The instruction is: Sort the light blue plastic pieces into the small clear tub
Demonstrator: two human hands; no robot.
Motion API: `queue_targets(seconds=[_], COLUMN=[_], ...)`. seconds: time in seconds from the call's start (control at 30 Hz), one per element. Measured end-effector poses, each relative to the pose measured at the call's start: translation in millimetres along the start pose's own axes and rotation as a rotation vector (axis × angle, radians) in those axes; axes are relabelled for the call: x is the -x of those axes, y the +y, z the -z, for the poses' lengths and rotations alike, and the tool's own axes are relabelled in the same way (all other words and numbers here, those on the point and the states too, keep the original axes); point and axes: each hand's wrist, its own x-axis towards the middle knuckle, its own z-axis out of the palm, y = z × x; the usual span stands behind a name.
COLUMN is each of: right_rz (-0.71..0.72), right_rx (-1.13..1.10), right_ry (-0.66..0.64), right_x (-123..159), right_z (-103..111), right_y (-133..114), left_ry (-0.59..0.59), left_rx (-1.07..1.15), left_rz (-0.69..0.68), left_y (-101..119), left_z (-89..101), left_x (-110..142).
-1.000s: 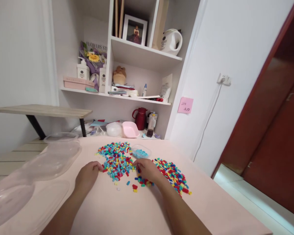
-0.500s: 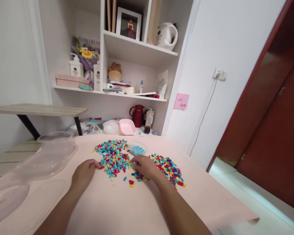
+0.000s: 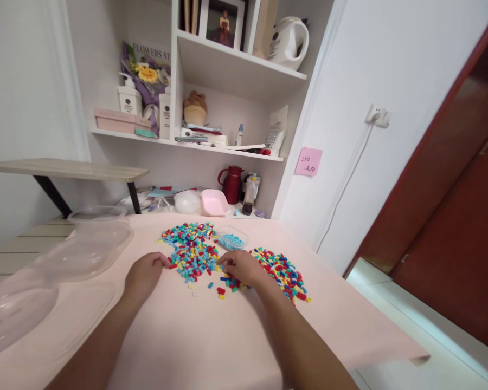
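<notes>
A heap of small red, yellow, blue and green pieces (image 3: 191,250) lies on the pink table (image 3: 211,336). A second heap (image 3: 282,272) lies to its right. My left hand (image 3: 143,277) rests at the left edge of the first heap, fingers curled, fingertips touching the pieces. My right hand (image 3: 241,267) lies between the two heaps, fingers bent over a few loose pieces (image 3: 223,288). Whether either hand pinches a piece is hidden. A small clear tub (image 3: 232,239) with light blue pieces stands just beyond my right hand.
Several clear plastic containers and lids (image 3: 87,246) lie on the table's left part. Behind the table stand a pink dish (image 3: 213,203), a red jug (image 3: 231,184) and a bottle (image 3: 250,196) under white shelves (image 3: 236,70). The table's right edge drops beside a red door (image 3: 451,179).
The view has shifted slightly with my head. Both hands stay at the heaps with only small finger movement.
</notes>
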Motion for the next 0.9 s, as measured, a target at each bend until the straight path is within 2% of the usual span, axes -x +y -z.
queue_targets(seconds=[0.17,0.27,0.43,0.67,0.8,0.9], right_rz=[-0.01,-0.025,-0.061,-0.156,-0.195,-0.195], right_rx=[0.073,0.043,-0.203,-0.527,-0.535,-0.497], right_ry=[-0.019,0.012,0.164,0.47,0.578,0.586], right_x=[-0.8,-0.7,-2.9,-13.7,-18.9,-20.8], right_z=[1.6,5.9,16.8,18.7,17.0,16.2], right_y=[-0.3,1.6,4.8,14.9,25.7,32.0], left_ry=[-0.001,0.007,0.001,0.002,0.004,0.001], left_rx=[0.007,0.005,0.023,0.016,0.013,0.018], left_rz=[-0.01,-0.014,0.003,0.004,0.0,-0.02], left_y=[-0.8,-1.3,-3.7,-2.3,-4.8,-7.0], left_z=[-0.3,-0.1,-0.8,0.9,0.3,-0.9], left_x=[0.3,-0.4,-2.8,-4.3,-6.3,-7.4])
